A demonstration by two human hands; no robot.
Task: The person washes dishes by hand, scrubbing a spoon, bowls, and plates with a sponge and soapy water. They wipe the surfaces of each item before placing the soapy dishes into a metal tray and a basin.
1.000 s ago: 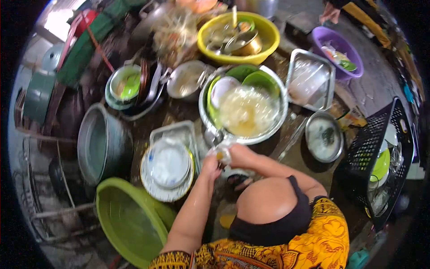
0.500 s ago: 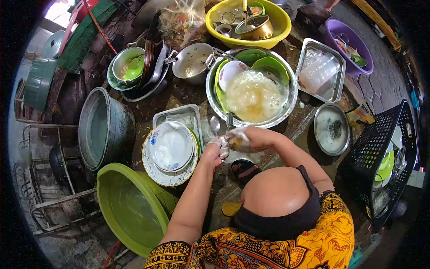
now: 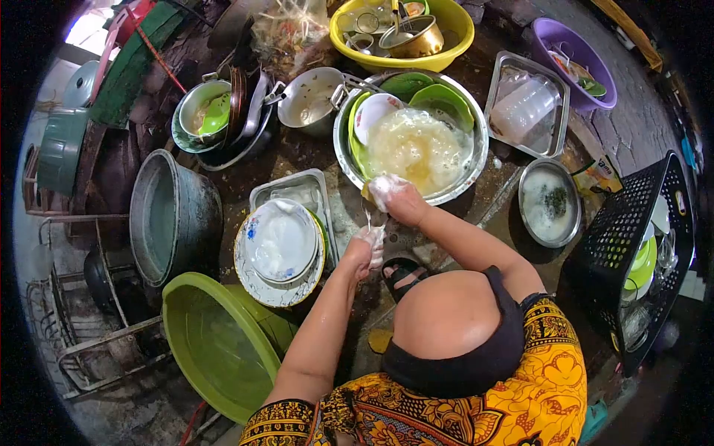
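Note:
My left hand is closed around the handles of spoons, which point up toward my right hand. My right hand grips a soapy sponge at the upper ends of the spoons, right at the near rim of a large steel basin. That basin holds foamy yellowish water, a white bowl and green plates. Both hands are covered in suds. Left of my left hand sits a stack of soapy plates and bowls.
A metal tray lies behind the stack. A grey tub and a green basin stand at left. A small steel bowl, a tray with plastic containers, a black crate, and yellow and purple basins surround the area.
My right hand with the sponge has slid up along the spoons toward the basin's rim. My left hand has shifted slightly down and keeps its hold on them.

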